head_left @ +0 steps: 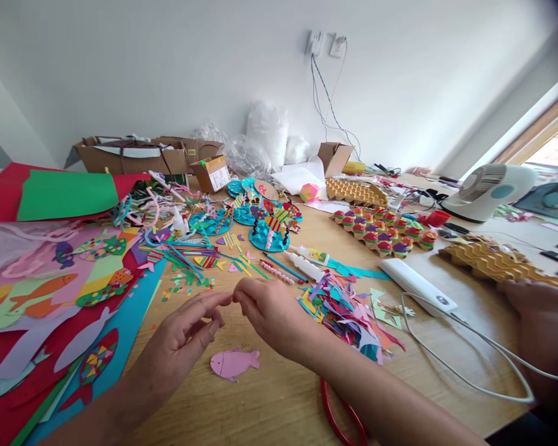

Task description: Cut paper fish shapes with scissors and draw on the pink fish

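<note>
My left hand and my right hand meet above the wooden table, fingertips pinched together around something too small to make out. Just below them a pink paper fish lies flat on the wood. A heap of coloured paper scraps sits to the right of my right hand. Red scissors handles peek out under my right forearm.
Coloured sheets with paper fish cover the left. Glue bottles, blue craft discs, painted egg trays, a white power bank with cable, a fan and boxes stand further back. Another person's hand is at right.
</note>
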Motion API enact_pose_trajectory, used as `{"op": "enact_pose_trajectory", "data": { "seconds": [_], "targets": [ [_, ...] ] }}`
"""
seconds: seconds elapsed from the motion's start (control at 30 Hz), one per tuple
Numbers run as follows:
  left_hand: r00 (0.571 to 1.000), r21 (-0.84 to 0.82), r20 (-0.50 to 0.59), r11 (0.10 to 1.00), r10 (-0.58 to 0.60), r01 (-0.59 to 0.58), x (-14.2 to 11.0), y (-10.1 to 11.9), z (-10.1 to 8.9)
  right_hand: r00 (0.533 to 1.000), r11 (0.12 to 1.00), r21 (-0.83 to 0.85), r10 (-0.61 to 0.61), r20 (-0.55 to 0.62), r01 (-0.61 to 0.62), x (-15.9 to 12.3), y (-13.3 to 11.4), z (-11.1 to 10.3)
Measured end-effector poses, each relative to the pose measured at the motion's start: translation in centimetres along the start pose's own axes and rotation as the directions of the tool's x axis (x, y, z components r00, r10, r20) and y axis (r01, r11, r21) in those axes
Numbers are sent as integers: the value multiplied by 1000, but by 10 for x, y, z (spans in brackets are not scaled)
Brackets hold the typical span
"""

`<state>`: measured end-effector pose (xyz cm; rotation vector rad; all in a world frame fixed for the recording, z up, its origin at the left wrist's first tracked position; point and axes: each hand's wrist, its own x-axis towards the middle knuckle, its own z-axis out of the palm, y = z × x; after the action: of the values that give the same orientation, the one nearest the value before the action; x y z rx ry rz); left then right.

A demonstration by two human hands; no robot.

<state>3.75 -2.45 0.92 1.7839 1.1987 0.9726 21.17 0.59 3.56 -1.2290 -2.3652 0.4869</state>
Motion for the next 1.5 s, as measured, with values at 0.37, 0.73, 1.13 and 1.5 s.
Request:
{"op": "enact_pose_trajectory", "data": {
  "seconds": [0.37,0.73,1.13,1.5],
  "targets": [
    [965,236,-10,938,263,-253,-1,-7,2,975,754,618,174,135,-220,-1,6,8],
    [980,207,-20,960,198,-190,-9,-14,9,970,975,223,34,-241,22,1,-3,11],
    [931,-703,246,611,-270,364,-10,-5,5,972,644,738,226,69,-202,0,3,18],
    [982,-369,17,912,-187,180,-4,-6,-1,957,65,972,198,210,-226,1,3,14]
  ]
}}
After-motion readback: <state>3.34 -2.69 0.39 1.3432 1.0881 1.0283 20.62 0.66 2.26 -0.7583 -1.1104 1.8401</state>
